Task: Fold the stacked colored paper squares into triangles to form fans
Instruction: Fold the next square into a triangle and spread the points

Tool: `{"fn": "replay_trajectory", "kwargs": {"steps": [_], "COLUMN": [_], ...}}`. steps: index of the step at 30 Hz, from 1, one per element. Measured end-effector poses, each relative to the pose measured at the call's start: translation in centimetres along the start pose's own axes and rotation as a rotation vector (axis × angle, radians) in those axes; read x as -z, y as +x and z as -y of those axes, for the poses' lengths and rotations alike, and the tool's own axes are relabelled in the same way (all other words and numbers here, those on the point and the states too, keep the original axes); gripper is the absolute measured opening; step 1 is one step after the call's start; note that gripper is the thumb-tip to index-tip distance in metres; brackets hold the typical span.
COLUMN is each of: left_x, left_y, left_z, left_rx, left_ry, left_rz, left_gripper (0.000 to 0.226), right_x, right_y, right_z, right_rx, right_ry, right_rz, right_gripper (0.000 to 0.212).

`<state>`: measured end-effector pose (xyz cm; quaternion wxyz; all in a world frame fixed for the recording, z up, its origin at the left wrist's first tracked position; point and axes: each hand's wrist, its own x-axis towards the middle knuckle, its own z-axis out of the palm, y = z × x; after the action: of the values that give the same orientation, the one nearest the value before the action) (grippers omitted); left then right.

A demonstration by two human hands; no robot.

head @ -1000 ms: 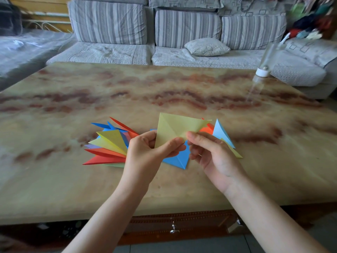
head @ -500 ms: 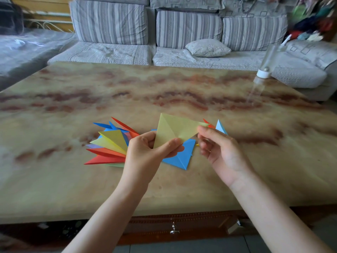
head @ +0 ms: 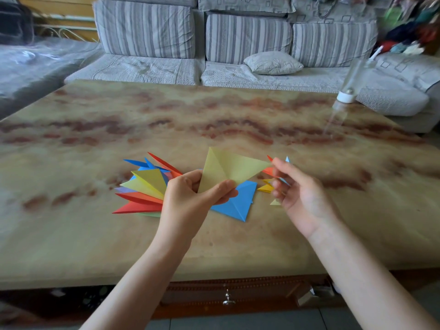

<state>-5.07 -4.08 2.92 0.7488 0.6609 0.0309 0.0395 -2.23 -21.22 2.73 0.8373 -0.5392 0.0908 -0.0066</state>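
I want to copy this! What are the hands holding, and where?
A yellow-green paper triangle. The left hand pinches its bottom corner between thumb and fingers; the right hand seems to pinch its right tip.

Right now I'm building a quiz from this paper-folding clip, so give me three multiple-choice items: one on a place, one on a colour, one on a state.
1. The blue folded paper lies: A on the sofa; B on the table; C on the floor.
2. The paper held up is: A yellow-green; B purple; C black.
3. The left hand: A lies flat on the table; B pinches the paper held up; C hangs empty.

Answers: B, it rests on the marbled top; A, its pale yellow-green face shows; B, thumb and fingers clamp its lower corner.
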Motion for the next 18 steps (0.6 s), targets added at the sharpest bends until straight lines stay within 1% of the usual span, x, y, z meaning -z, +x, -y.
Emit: {"fn": "replay_trajectory", "kwargs": {"steps": [1,3,5,9,10,13,15,18], "left_x": [0.3,0.7,0.8,0.3,0.2,-0.1,-0.2,-0.2], "left_y": [0.1,0.2,0.2,0.0,0.0,-0.1,-0.2,-0.2], "left_z": [0.0,-0.1,0.0,0.3,0.4,0.7,0.9,1.0], "left_rx": [0.008,0.028,0.042,0.046,0.042,0.033,0.027,0.016], "left_ry": [-0.017,-0.059,-0.073,-0.040,-0.024,0.021,0.042,0.070], "left_rz": [-0.008,-0.006,0.012,0.049,0.057,0.085,0.088,0.071], "left_gripper": [0.007,0.008,0.009,0.008,0.007,0.006,0.006,0.008], "right_x": [0.3,0.7,0.8,0.1,-0.1,-0.6,-0.8,-1.0], "right_y": [0.1,0.2,0.1,-0.5,-0.6,-0.9,-1.0,-1.2], "right_z": [0.3,0.6,0.4,-0.7,-0.9,-1.4,-1.5,-1.7], "right_rx": [0.014,0.026,-0.011,-0.069,-0.064,-0.032,-0.022,0.010], "right_ry": [0.007,0.014,0.004,-0.188,-0.218,-0.244,-0.247,-0.290], "right_rz": [-0.020,-0.003,0.087,0.318,0.333,0.281,0.227,0.185], "right_gripper": [0.008,0.009,0.014,0.051,0.053,0.039,0.034,0.015]}}
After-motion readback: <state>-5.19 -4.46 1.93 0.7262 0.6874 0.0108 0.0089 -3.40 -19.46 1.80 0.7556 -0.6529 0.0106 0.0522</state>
